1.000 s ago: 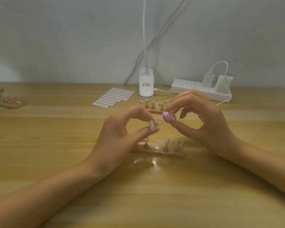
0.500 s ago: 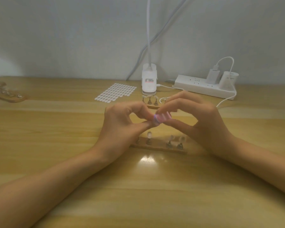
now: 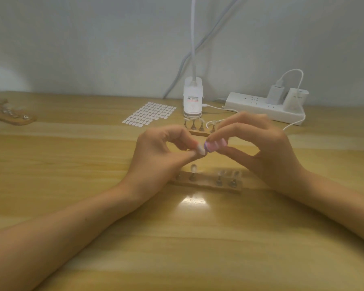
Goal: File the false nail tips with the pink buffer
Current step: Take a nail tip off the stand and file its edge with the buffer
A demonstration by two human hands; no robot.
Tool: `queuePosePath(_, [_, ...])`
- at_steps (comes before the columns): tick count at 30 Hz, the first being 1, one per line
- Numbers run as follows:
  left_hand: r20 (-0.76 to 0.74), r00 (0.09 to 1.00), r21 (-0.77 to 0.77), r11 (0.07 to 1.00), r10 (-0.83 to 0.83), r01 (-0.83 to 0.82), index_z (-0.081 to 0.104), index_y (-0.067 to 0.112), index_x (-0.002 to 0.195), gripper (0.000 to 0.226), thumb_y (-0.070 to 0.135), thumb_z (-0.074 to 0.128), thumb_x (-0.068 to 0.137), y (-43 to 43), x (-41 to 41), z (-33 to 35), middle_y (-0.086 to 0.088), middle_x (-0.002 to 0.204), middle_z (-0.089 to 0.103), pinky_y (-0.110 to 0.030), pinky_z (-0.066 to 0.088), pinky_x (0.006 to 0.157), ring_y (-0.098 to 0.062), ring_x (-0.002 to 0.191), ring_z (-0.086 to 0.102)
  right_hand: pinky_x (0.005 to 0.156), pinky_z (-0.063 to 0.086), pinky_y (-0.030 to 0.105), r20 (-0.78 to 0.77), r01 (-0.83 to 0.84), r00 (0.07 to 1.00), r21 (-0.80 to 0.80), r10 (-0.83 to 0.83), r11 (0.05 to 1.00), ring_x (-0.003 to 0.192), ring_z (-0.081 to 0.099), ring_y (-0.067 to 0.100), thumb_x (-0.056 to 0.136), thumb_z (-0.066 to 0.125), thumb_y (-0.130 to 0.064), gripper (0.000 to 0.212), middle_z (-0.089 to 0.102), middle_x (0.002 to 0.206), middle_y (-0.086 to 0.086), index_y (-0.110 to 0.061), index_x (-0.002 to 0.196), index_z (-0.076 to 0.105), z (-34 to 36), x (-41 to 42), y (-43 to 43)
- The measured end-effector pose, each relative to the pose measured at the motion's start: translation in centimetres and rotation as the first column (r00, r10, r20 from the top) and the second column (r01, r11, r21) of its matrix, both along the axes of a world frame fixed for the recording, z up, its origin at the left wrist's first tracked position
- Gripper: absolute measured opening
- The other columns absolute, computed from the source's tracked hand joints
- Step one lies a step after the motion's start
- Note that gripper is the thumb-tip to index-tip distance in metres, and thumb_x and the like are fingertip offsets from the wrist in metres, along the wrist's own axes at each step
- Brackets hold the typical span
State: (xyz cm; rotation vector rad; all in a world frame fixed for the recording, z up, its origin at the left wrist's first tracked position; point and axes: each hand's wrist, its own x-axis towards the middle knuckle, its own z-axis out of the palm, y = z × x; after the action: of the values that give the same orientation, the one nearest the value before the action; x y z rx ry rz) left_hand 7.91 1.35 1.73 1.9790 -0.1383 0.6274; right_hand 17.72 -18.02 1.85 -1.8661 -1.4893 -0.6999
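- Pink buffer (image 3: 215,144) is held in the air over the middle of the table (image 3: 198,238), between your two hands and well in from every edge.
- Your widest stretch of bare wood runs along the near edge, under and between your forearms.
- Directly below your hands a wooden nail stand (image 3: 206,182) lies across the table with small upright pegs on it. One peg carries a clear tip.
- Just behind your hands, toward the far edge, is a second stand (image 3: 198,131). Beyond it the lamp base (image 3: 193,99) stands at the far edge.
- A sheet of white stickers (image 3: 149,113) lies left of the lamp base. A power strip (image 3: 259,103) with two plugs lies along the far edge to the right, and its white cable (image 3: 292,123) loops back past your right hand.
- At the left edge a third stand (image 3: 8,115) lies well apart from your work.
- Your right hand (image 3: 267,152) pinches the pink buffer, with the fingers curled over the top and the thumb underneath. The buffer's left end pokes out toward your other hand.
- Your left hand (image 3: 158,156) pinches a white nail tip (image 3: 200,148) between thumb and forefinger, with the other fingers curled in.
- The nail tip appears to touch the buffer's left end, though blur keeps you from being sure of the contact.
- The pink buffer is a short, chunky block, pink along its side with paler bands. Its exposed end face looks purplish, and its outline is soft with blur.
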Motion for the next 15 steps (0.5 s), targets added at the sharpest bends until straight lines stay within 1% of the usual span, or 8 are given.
queuePosePath(3, [-0.001,1.0,0.001,1.0,-0.005,0.005,0.075,0.022,0.07,0.015,0.018,0.088,0.075,0.0,-0.1,0.0,0.007,0.071,0.073,-0.04,0.052,0.087,-0.02,0.08,0.068,0.08,0.05,0.055,-0.009,-0.025,1.0,0.049,0.025,0.999,0.095,0.067,0.02,0.09,0.078,-0.013,0.012,0.068,0.101,0.0,-0.009,0.101,0.075,0.2,0.1,-0.3])
queuePosePath(6, [0.002,1.0,0.017,1.0,-0.007,0.007,0.076,0.02,0.072,0.013,0.023,0.087,0.076,0.0,-0.1,-0.1,0.005,0.071,0.072,-0.039,0.053,0.086,-0.019,0.078,0.068,0.08,0.048,0.053,0.05,-0.01,0.999,-0.023,0.011,1.0,0.095,0.067,0.016,0.091,0.075,-0.019,0.01,0.07,0.1,-0.001,-0.014,0.1,0.076,-0.1,0.0,0.0])
queuePosePath(8, [0.011,1.0,0.002,1.0,-0.029,0.029,0.075,0.019,0.072,0.013,0.019,0.087,0.076,0.2,-0.2,-0.1,0.006,0.073,0.074,-0.036,0.052,0.089,-0.02,0.082,0.07,0.078,0.049,0.053,-0.029,0.02,0.999,0.0,-0.02,1.0,0.09,0.067,0.02,0.089,0.076,-0.017,0.012,0.069,0.097,0.001,-0.011,0.099,0.076,-0.2,0.6,-0.4])
queuePosePath(10, [0.035,0.997,0.005,0.997,-0.075,0.075,0.074,0.021,0.072,0.013,0.021,0.087,0.075,0.2,-0.5,0.0,0.008,0.077,0.076,-0.029,0.052,0.091,-0.017,0.086,0.073,0.08,0.052,0.045,-0.102,0.017,0.995,0.061,-0.011,0.998,0.085,0.065,0.021,0.089,0.076,-0.015,0.013,0.068,0.093,0.004,-0.006,0.099,0.074,0.0,1.1,-0.9])
queuePosePath(11, [0.04,0.994,0.01,0.995,-0.101,0.1,0.073,0.022,0.073,0.013,0.024,0.085,0.075,0.2,-0.6,0.0,0.01,0.08,0.076,-0.028,0.052,0.092,-0.015,0.089,0.073,0.08,0.053,0.04,-0.116,0.019,0.993,0.075,-0.01,0.997,0.085,0.065,0.02,0.089,0.075,-0.015,0.014,0.067,0.093,0.004,-0.006,0.099,0.073,0.0,1.1,-1.2])
queuePosePath(12, [0.036,0.992,0.02,0.992,-0.122,0.121,0.072,0.022,0.074,0.013,0.028,0.083,0.075,0.2,-0.7,-0.1,0.011,0.082,0.077,-0.031,0.053,0.092,-0.015,0.092,0.073,0.08,0.053,0.036,-0.123,0.022,0.992,0.079,-0.012,0.997,0.085,0.064,0.019,0.089,0.075,-0.015,0.014,0.067,0.093,0.004,-0.006,0.099,0.073,0.0,1.1,-1.3])
queuePosePath(14, [-0.013,0.986,0.039,0.985,-0.166,0.166,0.071,0.025,0.076,0.014,0.031,0.083,0.075,0.3,-0.9,-0.3,0.013,0.087,0.076,-0.036,0.056,0.087,-0.018,0.098,0.069,0.08,0.052,0.03,-0.134,0.019,0.991,0.074,-0.009,0.997,0.085,0.064,0.017,0.089,0.076,-0.013,0.012,0.068,0.094,0.003,-0.006,0.098,0.073,-0.3,1.0,-1.3])
queuePosePath(15, [-0.048,0.981,0.057,0.98,-0.189,0.192,0.071,0.028,0.076,0.014,0.03,0.084,0.076,0.3,-1.0,-0.4,0.015,0.09,0.076,-0.03,0.056,0.085,-0.018,0.102,0.065,0.08,0.052,0.029,-0.142,0.013,0.99,0.068,-0.003,0.998,0.084,0.064,0.016,0.089,0.076,-0.012,0.011,0.068,0.094,0.002,-0.007,0.097,0.073,-0.5,0.9,-1.2])
